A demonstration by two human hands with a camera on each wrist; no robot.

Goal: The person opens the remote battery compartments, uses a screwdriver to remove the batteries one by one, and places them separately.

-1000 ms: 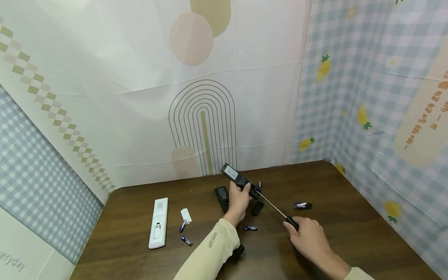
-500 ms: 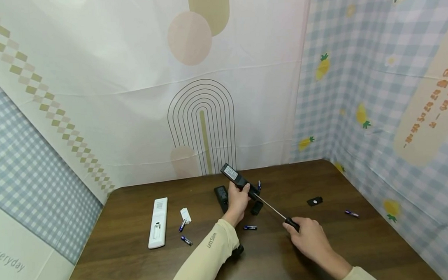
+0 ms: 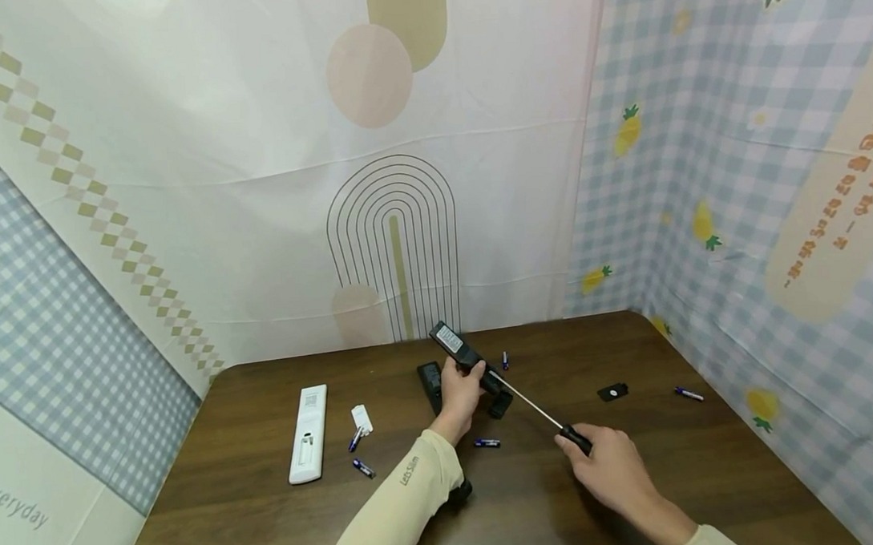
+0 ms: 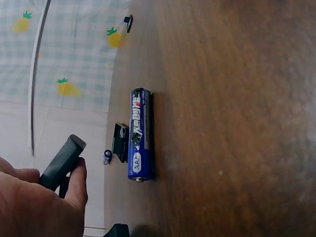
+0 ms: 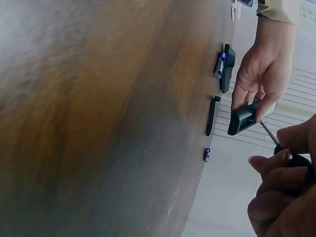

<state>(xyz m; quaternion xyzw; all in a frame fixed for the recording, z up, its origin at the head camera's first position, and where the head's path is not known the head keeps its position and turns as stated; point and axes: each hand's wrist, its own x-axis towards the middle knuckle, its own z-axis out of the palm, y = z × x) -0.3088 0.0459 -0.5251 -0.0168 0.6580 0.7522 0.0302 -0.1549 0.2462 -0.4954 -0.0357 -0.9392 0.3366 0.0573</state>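
My left hand (image 3: 460,386) grips a black remote (image 3: 455,346) tilted up above the table; the same black remote (image 5: 243,118) shows in the right wrist view. In my right hand (image 3: 600,462) is a screwdriver (image 3: 575,438) with a black handle, held by that handle. Its thin shaft (image 3: 531,404) runs up-left, and the tip meets the remote's lower end. A small black cover (image 3: 612,392) lies to the right, with a blue battery (image 3: 689,394) beyond it. Another blue AAA battery (image 3: 487,443) (image 4: 139,134) lies between my arms.
A second black remote (image 3: 431,381) and a black piece (image 3: 500,404) lie by my left hand. At the left are a white remote (image 3: 308,433), a white cover (image 3: 361,419) and two batteries (image 3: 364,468). One battery (image 3: 505,360) sits near the back. Patterned cloth walls enclose the brown table (image 3: 271,511).
A black cover and a battery came away to the right; the cover now lies still and the battery has rolled further right. My hands shifted only slightly.
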